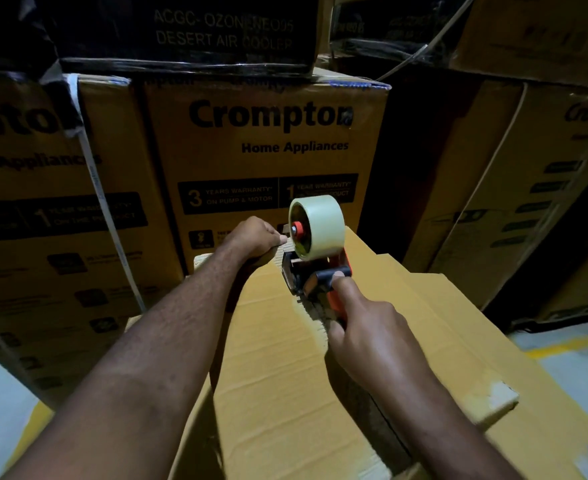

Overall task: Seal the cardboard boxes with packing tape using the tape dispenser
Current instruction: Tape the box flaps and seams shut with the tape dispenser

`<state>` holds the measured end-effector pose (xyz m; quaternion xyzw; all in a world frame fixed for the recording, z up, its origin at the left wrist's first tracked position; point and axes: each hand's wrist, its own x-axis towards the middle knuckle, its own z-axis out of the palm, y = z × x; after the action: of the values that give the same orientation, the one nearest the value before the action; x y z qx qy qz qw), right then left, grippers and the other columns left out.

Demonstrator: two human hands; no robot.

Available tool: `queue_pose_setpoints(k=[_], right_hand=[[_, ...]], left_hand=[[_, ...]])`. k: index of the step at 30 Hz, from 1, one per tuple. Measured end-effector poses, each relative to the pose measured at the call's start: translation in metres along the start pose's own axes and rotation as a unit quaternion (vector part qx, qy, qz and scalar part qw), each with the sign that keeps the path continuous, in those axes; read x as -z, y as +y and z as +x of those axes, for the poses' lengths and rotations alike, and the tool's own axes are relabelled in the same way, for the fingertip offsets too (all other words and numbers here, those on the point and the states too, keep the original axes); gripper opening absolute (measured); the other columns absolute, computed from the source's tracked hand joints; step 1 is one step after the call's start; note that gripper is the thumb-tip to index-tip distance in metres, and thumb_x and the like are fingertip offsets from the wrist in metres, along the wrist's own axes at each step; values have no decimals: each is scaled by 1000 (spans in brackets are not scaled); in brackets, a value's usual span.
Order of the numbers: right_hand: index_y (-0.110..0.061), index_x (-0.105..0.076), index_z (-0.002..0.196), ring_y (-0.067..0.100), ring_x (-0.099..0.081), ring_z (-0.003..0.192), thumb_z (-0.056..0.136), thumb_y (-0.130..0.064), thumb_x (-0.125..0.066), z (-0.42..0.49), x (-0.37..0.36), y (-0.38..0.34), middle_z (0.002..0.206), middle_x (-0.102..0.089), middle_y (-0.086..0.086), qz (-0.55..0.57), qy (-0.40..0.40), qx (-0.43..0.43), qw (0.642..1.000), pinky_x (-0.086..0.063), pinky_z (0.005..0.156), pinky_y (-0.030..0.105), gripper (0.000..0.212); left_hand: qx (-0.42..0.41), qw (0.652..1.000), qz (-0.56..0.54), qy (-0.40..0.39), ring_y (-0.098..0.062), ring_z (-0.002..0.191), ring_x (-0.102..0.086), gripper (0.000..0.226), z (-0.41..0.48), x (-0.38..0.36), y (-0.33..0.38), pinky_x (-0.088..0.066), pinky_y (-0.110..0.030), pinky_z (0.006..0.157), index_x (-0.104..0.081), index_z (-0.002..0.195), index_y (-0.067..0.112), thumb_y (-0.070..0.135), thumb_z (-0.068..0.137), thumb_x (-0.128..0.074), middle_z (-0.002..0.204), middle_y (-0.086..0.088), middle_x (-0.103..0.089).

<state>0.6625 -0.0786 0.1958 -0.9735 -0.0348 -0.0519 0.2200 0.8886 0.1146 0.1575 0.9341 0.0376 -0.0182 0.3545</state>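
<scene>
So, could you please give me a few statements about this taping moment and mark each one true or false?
1. The right hand grips the dispenser by its handle. True.
2. The left hand rests at the box's far edge. True.
3. The tape roll is bright blue. False: it is pale, off-white.
4. The dispenser lies on the floor. False: it is on the box top.
5. The stacked carton behind reads "Crompton". True.

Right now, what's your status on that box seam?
Right hand gripping orange-handled tape dispenser on brown cardboard box. Left hand pinning far flap edge. Seam near you untaped. Nothing in the way.
</scene>
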Motion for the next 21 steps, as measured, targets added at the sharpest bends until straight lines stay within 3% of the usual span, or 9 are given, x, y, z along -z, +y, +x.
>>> queue_pose_setpoints(k=[5, 9, 12, 14, 21], right_hand=[[-51, -15, 136, 17, -59, 80, 99, -29, -51, -34, 16, 7, 88, -52, -2, -5, -24, -17, 1000, -58, 73, 34, 56], [-47, -19, 134, 14, -58, 77, 99, -28, -51, -38, 15, 8, 84, -50, 0, -2, -11, -29, 1000, -59, 73, 36, 50], [-48, -17, 137, 11, -53, 73, 100, -28, -51, -38, 12, 10, 83, -48, -3, 0, -6, -23, 1000, -55, 66, 28, 53], [-46, -18, 139, 8, -49, 68, 100, -28, -51, -38, 9, 9, 79, -45, -4, 4, -1, -16, 1000, -48, 60, 22, 54], [-45, -19, 140, 10, -51, 69, 100, -28, -52, -40, 6, 4, 86, -48, -5, -13, 4, -16, 1000, -45, 54, 21, 55]], left_hand=[[-4, 1000, 17, 6, -17, 88, -65, 16, -12, 0, 6, -57, -42, 87, -74, 85, 33, 47, 92, -70, 92, 6, -71], [-123, 968, 203, 79, -20, 111, -59, 26, -38, -14, 25, -45, -52, 103, -65, 122, 28, 38, 100, -58, 121, 2, -67], [-195, 949, 245, -28, -22, 149, -30, 62, -54, -31, 31, -14, -62, 122, -42, 151, 26, 54, 97, -56, 160, 1, -38], [-185, 939, 280, -70, -20, 156, -13, 77, -48, -34, 23, -3, -65, 122, -25, 159, 32, 65, 95, -50, 169, 4, -19], [-171, 930, 312, -92, -24, 156, -10, 74, -43, -33, 21, -5, -68, 121, -24, 160, 32, 61, 97, -48, 169, 0, -16]])
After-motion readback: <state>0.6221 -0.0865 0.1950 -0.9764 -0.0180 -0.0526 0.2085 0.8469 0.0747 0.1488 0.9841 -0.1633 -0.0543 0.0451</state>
